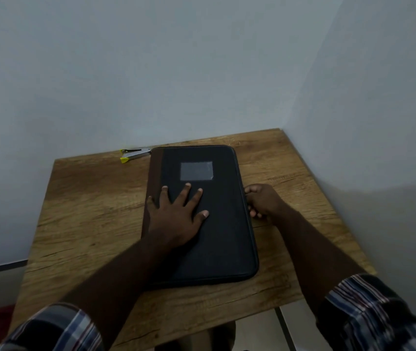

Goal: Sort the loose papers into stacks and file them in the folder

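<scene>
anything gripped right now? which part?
Right hand grips the closed folder's right edge, about midway. Left hand only presses flat on its cover.

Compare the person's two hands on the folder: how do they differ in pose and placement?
The left hand lies flat on top of the closed black folder, fingers spread and straight; the right hand sits at the folder's right edge, fingers curled against it. The left presses down on the cover; the right works at the side. Both touch the folder on the wooden table.
</scene>
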